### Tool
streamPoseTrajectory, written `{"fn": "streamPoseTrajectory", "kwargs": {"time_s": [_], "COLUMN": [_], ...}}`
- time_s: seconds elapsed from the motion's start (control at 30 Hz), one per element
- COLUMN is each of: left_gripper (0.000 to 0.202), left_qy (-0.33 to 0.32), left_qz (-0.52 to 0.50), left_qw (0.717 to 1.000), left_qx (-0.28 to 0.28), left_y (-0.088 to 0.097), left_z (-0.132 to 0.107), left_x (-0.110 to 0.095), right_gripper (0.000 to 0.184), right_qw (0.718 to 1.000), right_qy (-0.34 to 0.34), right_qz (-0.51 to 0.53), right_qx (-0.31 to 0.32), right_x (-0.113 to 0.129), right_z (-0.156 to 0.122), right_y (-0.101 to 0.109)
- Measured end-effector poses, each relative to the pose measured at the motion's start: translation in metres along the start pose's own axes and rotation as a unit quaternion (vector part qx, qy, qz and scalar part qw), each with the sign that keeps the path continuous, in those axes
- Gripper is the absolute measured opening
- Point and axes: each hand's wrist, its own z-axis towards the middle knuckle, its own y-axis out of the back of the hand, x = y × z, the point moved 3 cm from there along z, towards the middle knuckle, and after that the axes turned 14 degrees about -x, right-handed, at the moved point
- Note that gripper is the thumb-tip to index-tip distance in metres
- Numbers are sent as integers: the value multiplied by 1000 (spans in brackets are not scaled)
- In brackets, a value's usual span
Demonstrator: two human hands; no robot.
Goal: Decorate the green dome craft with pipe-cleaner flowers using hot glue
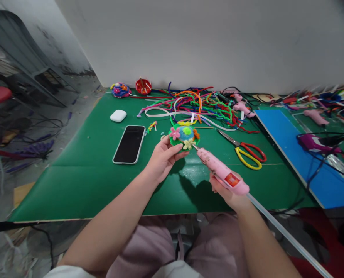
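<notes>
My left hand (162, 157) is closed round a small round pipe-cleaner craft (184, 135), green with a blue centre and pink, orange and cream flowers, held just above the green table mat (82, 170). My right hand (228, 191) grips a pink hot glue gun (221, 171). Its nozzle tip touches the lower right edge of the craft, by the cream flower. A clear glue stick (287, 235) trails back from the gun toward me.
A black phone (129, 144) and a white earbud case (118, 115) lie left of the craft. Red-and-yellow scissors (247, 151) lie to the right. A tangle of coloured pipe cleaners (198, 104) fills the back. More glue guns (316, 142) rest on a blue board (284, 135).
</notes>
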Motion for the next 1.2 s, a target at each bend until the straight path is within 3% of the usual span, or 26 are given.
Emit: {"fn": "streamPoseTrajectory", "kwargs": {"time_s": [0.07,0.17,0.23,0.33,0.47,0.6,0.7,0.8,0.9,1.0,1.1,1.2], "left_gripper": [34,31,29,29,23,18,15,13,13,19,21,15], "left_qy": [3,7,11,-4,-64,-110,-121,-113,-100,-97,-88,-78], "left_qz": [-1,-15,-25,-46,-77,-78,-75,-100,-125,-131,-123,-117], "left_qw": [1000,1000,1000,999,994,989,988,988,987,986,988,990], "left_qx": [-1,4,14,8,-42,-58,-53,-37,-29,-19,-11,-19], "left_y": [0,0,0,2,9,15,21,30,40,46,48,50], "left_z": [0,-2,-3,-4,7,28,42,50,53,54,54,54], "left_x": [0,-1,-5,-19,-52,-83,-92,-90,-82,-74,-69,-64], "right_gripper": [19,21,26,34,36,41,42,41,30,28,32,31], "right_qw": [999,991,987,987,972,945,929,919,929,944,924,899], "right_qy": [-12,-31,-37,-28,40,79,111,162,198,257,278,271], "right_qz": [10,2,-39,-118,-227,-314,-351,-353,-288,-208,-255,-329], "right_qx": [-34,-134,-154,-103,-41,-45,-47,-70,-123,-9,66,100], "right_x": [1,-1,-6,-17,-31,-41,-42,-26,10,50,72,77], "right_z": [-1,6,13,26,41,50,51,48,44,40,41,47], "right_y": [7,19,21,17,9,2,0,-1,-10,-44,-80,-103]}}
